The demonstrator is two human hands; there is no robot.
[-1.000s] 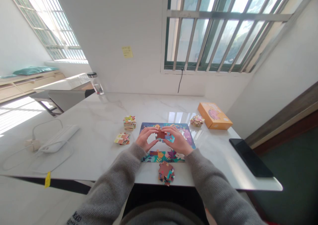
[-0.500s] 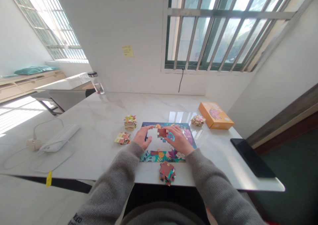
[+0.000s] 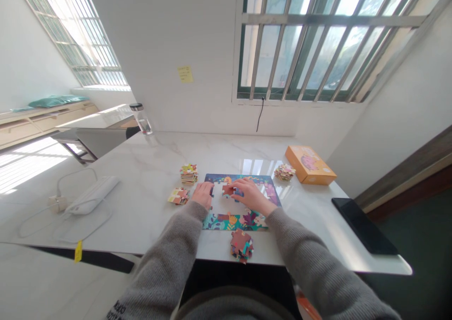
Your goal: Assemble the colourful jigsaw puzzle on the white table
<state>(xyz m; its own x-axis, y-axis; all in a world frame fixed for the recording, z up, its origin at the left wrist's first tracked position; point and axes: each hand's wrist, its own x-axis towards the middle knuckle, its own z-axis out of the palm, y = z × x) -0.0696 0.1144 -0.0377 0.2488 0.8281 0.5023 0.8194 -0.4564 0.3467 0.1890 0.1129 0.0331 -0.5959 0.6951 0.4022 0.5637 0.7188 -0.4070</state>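
**Two hands fit a jigsaw puzzle (image 3: pixel 235 221) together on a marble desk (image 3: pixel 148 169).**

The left hand (image 3: pixel 203 194) lies half open at the pale gap in the puzzle, holding nothing that shows. The right hand (image 3: pixel 250 196) reaches across with its fingers (image 3: pixel 235 186) curled on a reddish-brown puzzle piece (image 3: pixel 228 189) near the middle of the gap; whether they grip it or only press it, the view does not show. Loose pieces sit in four piles around the puzzle: a stack (image 3: pixel 189 174) and a small heap (image 3: pixel 178 196) to the left, a heap (image 3: pixel 284 172) beyond the right corner, and a brown pile (image 3: pixel 242 245) just in front. An orange box (image 3: pixel 310 165) lies beyond that right-hand heap, near a black tablet (image 3: pixel 363 226).
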